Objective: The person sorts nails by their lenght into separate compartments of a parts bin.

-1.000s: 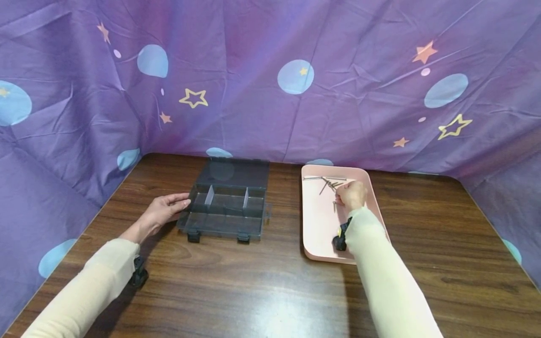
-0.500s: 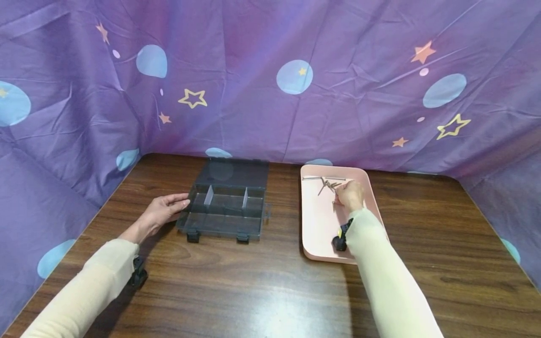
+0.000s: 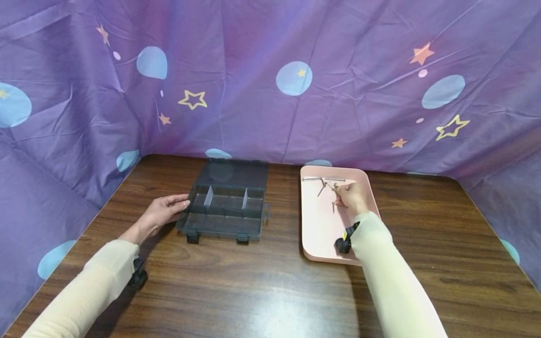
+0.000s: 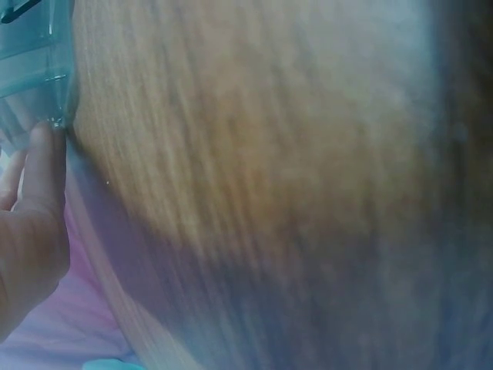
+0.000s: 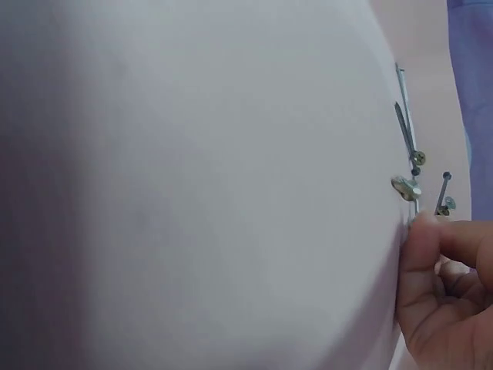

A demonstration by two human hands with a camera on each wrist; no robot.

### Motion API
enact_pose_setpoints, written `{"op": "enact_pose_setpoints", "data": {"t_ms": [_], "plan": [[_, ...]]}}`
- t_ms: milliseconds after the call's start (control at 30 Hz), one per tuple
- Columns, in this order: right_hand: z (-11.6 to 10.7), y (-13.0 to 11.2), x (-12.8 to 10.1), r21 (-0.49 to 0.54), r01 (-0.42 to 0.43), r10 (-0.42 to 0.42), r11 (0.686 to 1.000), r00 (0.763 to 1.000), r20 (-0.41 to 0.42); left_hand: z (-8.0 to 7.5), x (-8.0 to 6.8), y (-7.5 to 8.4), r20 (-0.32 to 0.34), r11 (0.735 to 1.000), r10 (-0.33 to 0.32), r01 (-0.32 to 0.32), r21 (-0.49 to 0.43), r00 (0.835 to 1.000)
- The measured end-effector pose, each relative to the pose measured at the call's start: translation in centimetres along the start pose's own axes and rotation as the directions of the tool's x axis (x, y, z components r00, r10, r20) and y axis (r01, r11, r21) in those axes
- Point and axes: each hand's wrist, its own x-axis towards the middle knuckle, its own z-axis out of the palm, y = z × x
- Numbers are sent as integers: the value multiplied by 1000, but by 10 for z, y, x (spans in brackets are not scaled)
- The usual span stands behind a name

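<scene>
My left hand (image 3: 160, 213) rests with extended fingers against the left side of a dark translucent compartment box (image 3: 228, 225). In the left wrist view, fingertips (image 4: 48, 142) touch the clear box corner (image 4: 58, 100). The box lid (image 3: 232, 173) lies folded back, and white dividers split its rear row. Over a pink tray (image 3: 310, 234), my right hand (image 3: 351, 197) pinches a small metal screw (image 3: 335, 187) between thumb and index finger, its shank mostly hidden. Several loose screws (image 3: 322, 188) lie around the fingertips. In the right wrist view, a brassy-headed screw (image 5: 420, 159) lies just beyond the fingers.
Long thin nails or screws (image 3: 312, 178) lie along the tray's back wall. One short screw (image 3: 333, 207) sits nearer the tray's middle. Brown wooden table (image 3: 236, 291) carries both containers. Behind it hangs a purple cloth (image 3: 245, 70) with stars and blue circles.
My right hand has drawn slightly back and to the right, its fingertips now showing at a screw. The left hand and the box have stayed in place.
</scene>
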Motion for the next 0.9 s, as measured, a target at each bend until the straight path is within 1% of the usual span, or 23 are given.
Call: {"op": "enact_pose_setpoints", "data": {"t_ms": [33, 67, 100, 133, 200, 233, 300, 333, 367, 467, 633, 900], "plan": [[-3, 9, 9, 20, -5, 5, 1000, 1000, 13, 0, 0, 0, 1, 1000, 2, -2, 0, 1000], [-5, 11, 13, 20, -23, 23, 1000, 1000, 15, 0, 0, 1, 1, 1000, 4, -4, 2, 1000], [-5, 6, 9, 5, -40, 40, 999, 999, 15, 0, 0, 0, -1, 1000, 7, -7, 3, 1000], [-6, 2, 4, 29, -29, 28, 999, 999, 38, 0, 0, 0, -3, 1000, 7, -7, 2, 1000], [-3, -28, -24, -8, -77, 77, 997, 997, 23, 0, 1, 0, -6, 1000, 8, -8, 0, 1000], [-1, -43, -39, -13, -86, 86, 996, 996, 20, 0, 1, -1, -9, 1000, 6, -6, 1, 1000], [3, -68, -67, -21, -79, 79, 997, 996, 26, -1, 2, -2, -12, 1000, 2, -2, 5, 1000], [4, -78, -77, -18, -74, 75, 997, 996, 39, -1, 2, -2, -12, 1000, 1, -1, 8, 1000], [6, -91, -90, -70, -100, 102, 993, 994, 31, -1, 2, -2, -13, 1000, -1, 1, 8, 1000], [5, -103, -105, -107, -71, 80, 992, 993, 82, -1, 2, -2, -13, 1000, 1, -1, 9, 1000], [4, -106, -112, -132, -65, 81, 989, 989, 121, -1, 1, -2, -10, 1000, 16, -16, 3, 1000], [3, -107, -115, -78, -111, 122, 991, 980, 157, -1, 2, -2, -12, 1000, 9, -9, 3, 1000]]}}
